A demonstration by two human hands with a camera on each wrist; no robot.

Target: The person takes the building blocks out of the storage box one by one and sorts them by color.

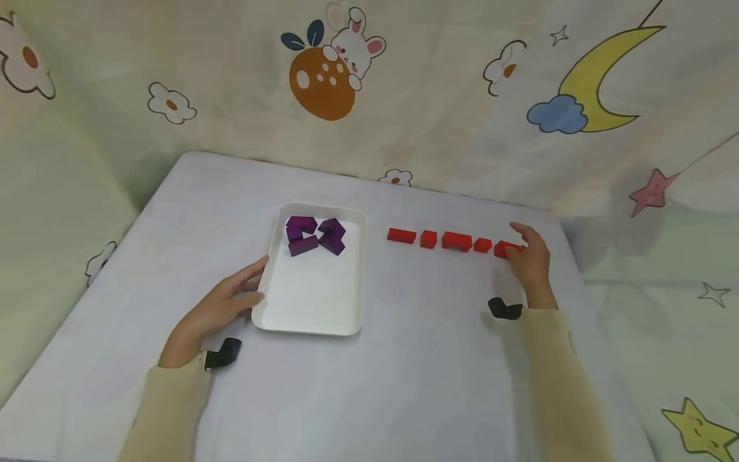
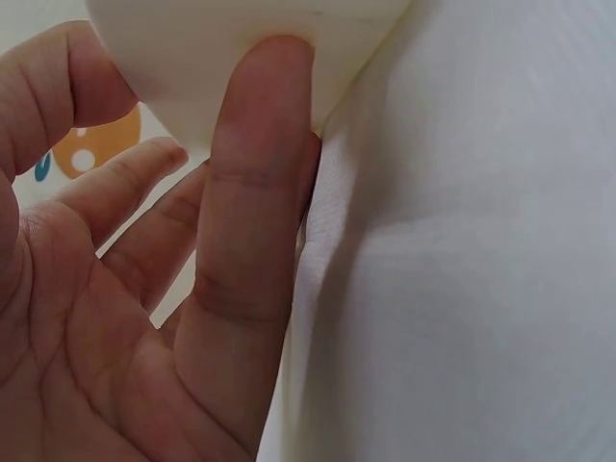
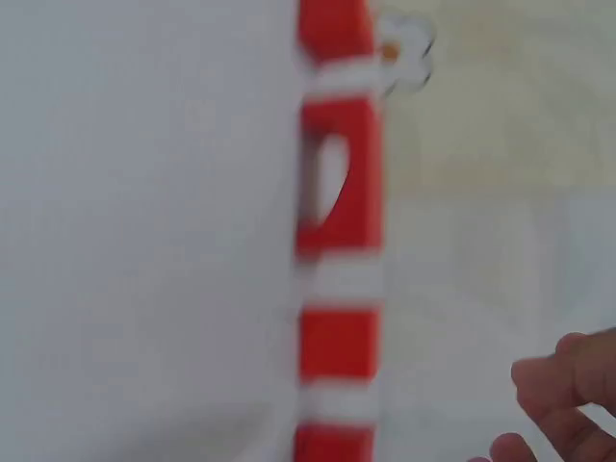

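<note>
The left hand (image 1: 222,301) touches the left wall of a white tray (image 1: 308,301) with extended fingers. In the left wrist view its thumb (image 2: 255,164) lies against the tray wall (image 2: 183,58). The tray holds several purple blocks (image 1: 303,246) in its upper part. The right hand (image 1: 530,260) is at the right end of a row of red blocks, its thumb overlapping the last red block (image 1: 505,249) and its index finger raised apart. In the right wrist view the fingers (image 3: 568,380) are spread beside the row, clear of the arched red block (image 3: 361,183).
Left of the last block, the row holds a red bar (image 1: 401,235), a red cube (image 1: 428,239), the arched block (image 1: 457,239) and a small red block (image 1: 482,245). A white cloth covers the table (image 1: 416,378). Patterned cloth (image 1: 231,77) hangs behind it.
</note>
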